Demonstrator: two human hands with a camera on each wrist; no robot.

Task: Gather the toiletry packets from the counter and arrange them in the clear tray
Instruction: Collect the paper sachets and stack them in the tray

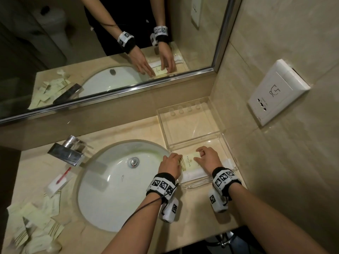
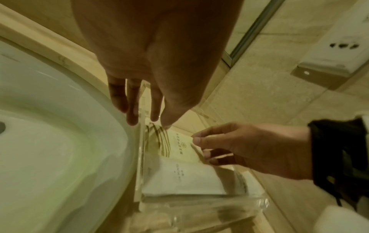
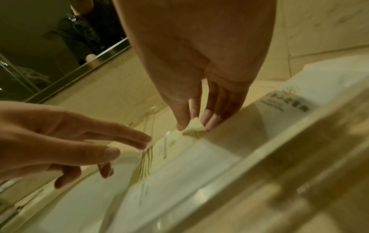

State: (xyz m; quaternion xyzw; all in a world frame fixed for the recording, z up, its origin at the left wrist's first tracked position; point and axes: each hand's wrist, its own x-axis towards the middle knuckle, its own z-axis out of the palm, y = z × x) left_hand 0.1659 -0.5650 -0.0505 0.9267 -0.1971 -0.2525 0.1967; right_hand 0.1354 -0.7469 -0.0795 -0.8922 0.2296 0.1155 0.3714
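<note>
Progress is judged early: a yellow packet (image 1: 189, 160) is being set in the clear tray (image 1: 200, 182) atop white packets (image 1: 194, 174), pinched by the right hand (image 1: 207, 158) and touched by the left hand's (image 1: 169, 165) straight fingers. Many loose packets (image 1: 34, 226) remain left of the sink (image 1: 110, 180).

The left hand (image 2: 155, 63) reached down from twelve o'clock, its fingertips (image 2: 131, 121) touching the striped end of a pale yellow packet (image 2: 177, 146) inside the clear tray (image 2: 199, 203). From three o'clock the right hand (image 2: 249, 146) pinched the packet's opposite edge. A white packet (image 2: 179, 178) lay beneath. The white basin (image 2: 60, 141) filled nine o'clock, a wall socket (image 2: 339, 52) sat at two.
</note>
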